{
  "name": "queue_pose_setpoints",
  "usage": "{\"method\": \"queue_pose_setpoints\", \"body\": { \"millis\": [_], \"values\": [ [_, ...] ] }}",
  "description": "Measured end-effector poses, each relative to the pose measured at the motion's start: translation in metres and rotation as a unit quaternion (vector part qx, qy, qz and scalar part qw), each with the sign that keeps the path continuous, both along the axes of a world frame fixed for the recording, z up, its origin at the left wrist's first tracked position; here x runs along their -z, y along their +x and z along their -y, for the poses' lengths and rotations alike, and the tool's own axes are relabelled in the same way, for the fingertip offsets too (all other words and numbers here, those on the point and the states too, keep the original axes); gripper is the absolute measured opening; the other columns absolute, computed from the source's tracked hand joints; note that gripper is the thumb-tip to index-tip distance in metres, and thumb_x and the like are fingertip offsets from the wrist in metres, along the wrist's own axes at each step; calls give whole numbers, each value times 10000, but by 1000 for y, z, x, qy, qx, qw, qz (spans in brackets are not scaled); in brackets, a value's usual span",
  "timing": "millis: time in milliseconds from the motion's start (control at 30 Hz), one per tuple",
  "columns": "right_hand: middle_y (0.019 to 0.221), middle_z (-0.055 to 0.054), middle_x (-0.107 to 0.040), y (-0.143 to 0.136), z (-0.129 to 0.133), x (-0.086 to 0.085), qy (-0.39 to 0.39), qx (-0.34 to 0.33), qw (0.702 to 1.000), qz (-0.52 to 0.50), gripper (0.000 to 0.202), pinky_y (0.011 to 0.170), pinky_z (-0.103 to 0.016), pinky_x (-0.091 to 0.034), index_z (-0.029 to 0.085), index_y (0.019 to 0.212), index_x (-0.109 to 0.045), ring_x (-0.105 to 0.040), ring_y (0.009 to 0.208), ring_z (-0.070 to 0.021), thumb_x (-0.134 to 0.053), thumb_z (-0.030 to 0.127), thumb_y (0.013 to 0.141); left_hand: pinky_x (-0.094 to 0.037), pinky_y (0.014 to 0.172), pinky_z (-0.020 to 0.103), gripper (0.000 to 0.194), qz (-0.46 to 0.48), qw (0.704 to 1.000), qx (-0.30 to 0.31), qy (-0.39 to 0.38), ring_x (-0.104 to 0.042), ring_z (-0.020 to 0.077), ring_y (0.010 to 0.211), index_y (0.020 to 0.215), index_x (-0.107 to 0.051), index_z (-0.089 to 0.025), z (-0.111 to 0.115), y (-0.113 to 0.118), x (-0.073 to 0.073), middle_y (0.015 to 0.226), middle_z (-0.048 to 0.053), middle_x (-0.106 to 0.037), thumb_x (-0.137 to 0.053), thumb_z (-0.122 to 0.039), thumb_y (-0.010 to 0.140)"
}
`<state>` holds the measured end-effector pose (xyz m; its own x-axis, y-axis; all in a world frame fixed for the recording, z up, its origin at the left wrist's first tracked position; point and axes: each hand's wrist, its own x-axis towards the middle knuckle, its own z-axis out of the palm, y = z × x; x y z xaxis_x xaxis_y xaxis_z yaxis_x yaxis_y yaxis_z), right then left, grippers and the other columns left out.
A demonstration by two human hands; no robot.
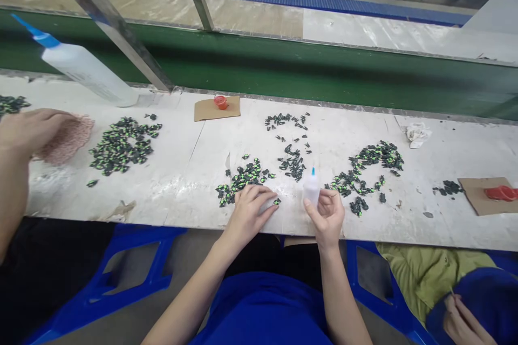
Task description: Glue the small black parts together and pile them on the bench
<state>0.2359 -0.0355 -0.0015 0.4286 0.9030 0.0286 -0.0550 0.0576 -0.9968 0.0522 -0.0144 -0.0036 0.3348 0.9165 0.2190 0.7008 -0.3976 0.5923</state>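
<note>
In my right hand [329, 215] is a small white squeeze bottle [311, 190], upright, with its narrow blue tip pointing up. My left hand [251, 207] is low over the near part of the table, its thumb and index fingertips closed around a small black-and-green part [277, 201]. Just beyond that hand lies a pile of similar black-and-green parts [247, 173], partly hidden by the fingers. Small black pieces [293, 164] are scattered behind the bottle. To the right of my right hand spreads another pile of black-and-green parts [343, 183].
A large white bottle with a blue nozzle [91, 73] stands at the back left. Red cups sit on cardboard pieces [206, 111]. At left, a co-worker's hand [32, 129] rests on a pink cloth [67, 140]; another person's hand [465, 321] is lower right. Crumpled tissue [417, 133] lies at right.
</note>
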Motion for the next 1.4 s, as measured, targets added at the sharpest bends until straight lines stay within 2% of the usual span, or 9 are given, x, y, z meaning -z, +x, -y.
{"method": "queue_pose_setpoints", "body": {
  "millis": [233, 400, 467, 600, 667, 900, 1100, 1233, 1400],
  "values": [
    [1007, -77, -752, -32, -22, -3, -41, -132, 987, 86, 397, 873, -396, -554, 230, 974, -550, -714, 960, -243, -784, 341, 673, -356, 775, 393, 111, -22, 999, -33, -6, -583, 238, 972, 939, -671, -253, 8, -4, -4, 975, 34, -722, -569, -221, 910],
    [1123, -95, -713, -24, -26, -6, -16, -211, 961, 177, 470, 905, -413, -539, 221, 1094, -611, -683, 1013, -251, -786, 393, 693, -383, 790, 399, 124, 17, 997, -77, -27, -643, 221, 891, 919, -686, -254, 15, -23, -8, 900, 24, -733, -564, -237, 905],
    [1142, -89, -697, -12, -27, -9, 16, -205, 947, 245, 524, 901, -431, -530, 241, 1154, -622, -650, 1029, -261, -798, 405, 689, -403, 811, 401, 129, 44, 994, -89, -34, -654, 216, 889, 929, -691, -258, 18, -29, -10, 920, 22, -734, -565, -266, 902],
    [1075, -84, -673, 4, -34, -13, 55, -147, 892, 424, 178, 920, -488, -468, 276, 1019, -718, -536, 1056, -285, -621, 243, 874, -442, 830, 383, 135, 95, 989, -109, -40, -660, 216, 907, 914, -702, -266, 23, -32, -17, 914, 14, -734, -573, -299, 891],
    [1030, -104, -652, 1, -41, -12, 37, -110, 864, 490, 218, 889, -504, -459, 263, 974, -737, -499, 1019, -298, -552, 176, 900, -453, 832, 376, 124, 112, 986, -120, -40, -662, 214, 895, 899, -706, -263, 26, -30, -20, 895, 13, -728, -593, -309, 877],
    [897, -130, -629, -22, -66, -3, -26, -99, 838, 536, 185, 816, -462, -476, 189, 812, -726, -484, 928, -295, -560, 187, 896, -484, 784, 336, 135, 155, 981, -113, -34, -662, 194, 831, 859, -725, -249, 35, -17, -24, 850, 23, -716, -612, -324, 868],
    [870, -117, -662, -10, -48, -11, -4, -84, 890, 449, 273, 760, -407, -511, 164, 944, -650, -593, 826, -247, -388, 237, 965, -522, 772, 314, 129, 196, 975, -108, -13, -648, 190, 856, 885, -714, -237, 35, -11, -27, 848, 29, -708, -587, -255, 882],
    [938, -87, -686, -1, -10, -28, -14, -107, 942, 318, 221, 708, -327, -543, 192, 982, -657, -647, 810, -198, -469, 301, 939, -530, 780, 310, 115, 206, 973, -102, -19, -651, 188, 865, 866, -702, -224, 35, -6, -30, 854, 33, -704, -588, -221, 877],
    [890, -65, -690, -12, 23, -40, 1, -171, 962, 214, 208, 699, -272, -547, 213, 1016, -720, -658, 827, -177, -546, 262, 913, -529, 790, 328, 114, 207, 975, -83, -20, -652, 197, 868, 929, -704, -220, 35, 2, -28, 876, 43, -716, -606, -216, 871]
  ]
}}
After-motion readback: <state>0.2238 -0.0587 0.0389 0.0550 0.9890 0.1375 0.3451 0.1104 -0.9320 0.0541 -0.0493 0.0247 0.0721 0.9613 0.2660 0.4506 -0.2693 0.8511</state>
